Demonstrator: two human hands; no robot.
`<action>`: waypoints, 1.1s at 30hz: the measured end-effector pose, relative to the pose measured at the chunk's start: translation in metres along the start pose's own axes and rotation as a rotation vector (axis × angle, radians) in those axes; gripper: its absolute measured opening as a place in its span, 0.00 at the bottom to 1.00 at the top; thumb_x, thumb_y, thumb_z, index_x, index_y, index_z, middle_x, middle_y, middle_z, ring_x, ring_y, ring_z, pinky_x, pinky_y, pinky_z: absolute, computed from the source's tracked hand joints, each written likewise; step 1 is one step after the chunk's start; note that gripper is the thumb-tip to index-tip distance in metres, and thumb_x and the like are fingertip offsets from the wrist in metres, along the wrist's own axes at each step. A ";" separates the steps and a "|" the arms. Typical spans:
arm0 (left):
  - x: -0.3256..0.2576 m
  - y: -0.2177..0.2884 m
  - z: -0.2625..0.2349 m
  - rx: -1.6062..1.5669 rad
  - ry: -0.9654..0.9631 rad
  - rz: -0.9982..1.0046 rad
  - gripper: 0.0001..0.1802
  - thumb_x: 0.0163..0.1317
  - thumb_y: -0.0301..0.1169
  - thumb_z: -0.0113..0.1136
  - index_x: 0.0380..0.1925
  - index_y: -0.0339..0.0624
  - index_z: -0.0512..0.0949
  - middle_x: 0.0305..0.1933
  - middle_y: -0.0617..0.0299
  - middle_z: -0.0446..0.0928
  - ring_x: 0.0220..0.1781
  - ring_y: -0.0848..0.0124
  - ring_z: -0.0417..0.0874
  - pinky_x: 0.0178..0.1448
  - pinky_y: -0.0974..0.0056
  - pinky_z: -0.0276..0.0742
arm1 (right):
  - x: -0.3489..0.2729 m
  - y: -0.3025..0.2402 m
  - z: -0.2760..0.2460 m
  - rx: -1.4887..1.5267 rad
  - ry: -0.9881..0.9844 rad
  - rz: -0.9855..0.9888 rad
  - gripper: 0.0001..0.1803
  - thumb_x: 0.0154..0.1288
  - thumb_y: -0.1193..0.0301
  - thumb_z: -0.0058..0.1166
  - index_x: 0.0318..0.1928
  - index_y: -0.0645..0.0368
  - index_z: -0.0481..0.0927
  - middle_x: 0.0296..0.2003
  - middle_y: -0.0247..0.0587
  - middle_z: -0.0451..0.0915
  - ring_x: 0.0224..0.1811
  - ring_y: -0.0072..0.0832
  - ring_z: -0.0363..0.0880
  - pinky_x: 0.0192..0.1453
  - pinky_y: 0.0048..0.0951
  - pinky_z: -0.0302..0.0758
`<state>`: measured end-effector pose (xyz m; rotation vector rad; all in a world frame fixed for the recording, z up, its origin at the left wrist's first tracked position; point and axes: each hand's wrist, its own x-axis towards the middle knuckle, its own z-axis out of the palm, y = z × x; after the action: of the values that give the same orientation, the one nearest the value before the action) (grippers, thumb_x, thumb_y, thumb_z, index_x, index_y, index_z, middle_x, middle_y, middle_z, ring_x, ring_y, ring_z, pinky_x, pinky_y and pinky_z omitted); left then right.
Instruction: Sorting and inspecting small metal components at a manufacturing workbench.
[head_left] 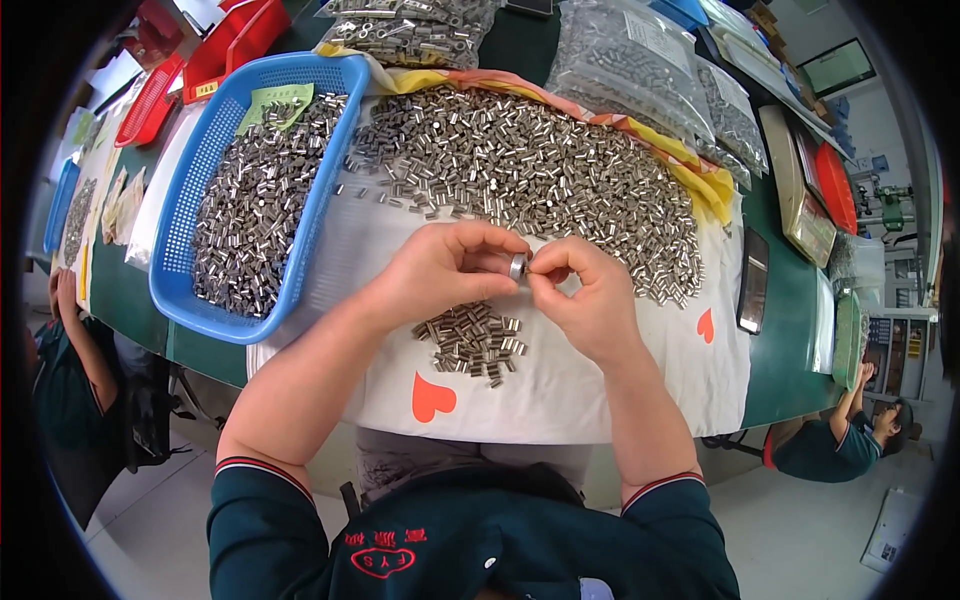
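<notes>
In the middle of the cloth, my left hand (440, 268) pinches a short silvery metal ring (518, 266) between thumb and fingers. My right hand (592, 300) meets it from the other side, thumb and forefinger closed at the ring's edge; whatever small thing they hold is hidden. Below my left hand lies a small heap of metal sleeves (468, 342). A much larger pile of the same short sleeves (540, 160) spreads behind both hands. To the left stands a blue perforated basket (172, 262), filled with similar sleeves and a green paper slip (275, 105).
A white cloth (560, 400) with red hearts and a yellow-orange edge covers the green table (785, 385). Clear bags of metal parts (630, 65) stand behind it. A phone (753, 280) lies at right, red trays (235, 45) at far left. Co-workers (835, 445) sit on both sides.
</notes>
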<state>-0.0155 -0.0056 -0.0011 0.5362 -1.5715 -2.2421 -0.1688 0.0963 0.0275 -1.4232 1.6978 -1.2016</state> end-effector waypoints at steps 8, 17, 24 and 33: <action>-0.001 0.002 0.006 0.217 0.099 -0.030 0.17 0.50 0.21 0.62 0.42 0.34 0.75 0.33 0.65 0.78 0.35 0.81 0.77 0.41 0.75 0.75 | 0.000 0.007 0.006 -0.425 0.112 -0.373 0.06 0.42 0.80 0.56 0.24 0.59 0.73 0.22 0.38 0.73 0.24 0.32 0.74 0.28 0.28 0.70; -0.002 0.000 0.001 0.126 0.055 -0.048 0.18 0.50 0.21 0.62 0.44 0.36 0.75 0.34 0.63 0.78 0.36 0.80 0.77 0.42 0.74 0.75 | 0.000 0.001 -0.011 -0.092 -0.100 -0.031 0.05 0.48 0.77 0.58 0.29 0.61 0.77 0.26 0.35 0.77 0.26 0.23 0.75 0.30 0.21 0.71; -0.006 0.002 0.003 0.305 -0.071 -0.065 0.19 0.49 0.19 0.63 0.44 0.35 0.74 0.38 0.65 0.77 0.38 0.80 0.76 0.44 0.74 0.74 | 0.006 0.000 -0.022 -0.096 -0.167 0.039 0.06 0.48 0.76 0.58 0.29 0.62 0.77 0.26 0.34 0.76 0.27 0.20 0.74 0.33 0.21 0.71; -0.004 0.006 0.005 0.362 -0.165 -0.072 0.19 0.47 0.20 0.64 0.42 0.38 0.76 0.40 0.68 0.77 0.39 0.82 0.74 0.45 0.75 0.73 | 0.014 0.028 -0.012 -0.617 0.132 -0.102 0.05 0.49 0.74 0.56 0.29 0.58 0.78 0.25 0.38 0.74 0.30 0.35 0.73 0.37 0.32 0.70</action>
<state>-0.0137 -0.0013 0.0064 0.5193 -2.0926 -2.1060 -0.1947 0.0866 0.0078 -1.8309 2.2344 -0.8657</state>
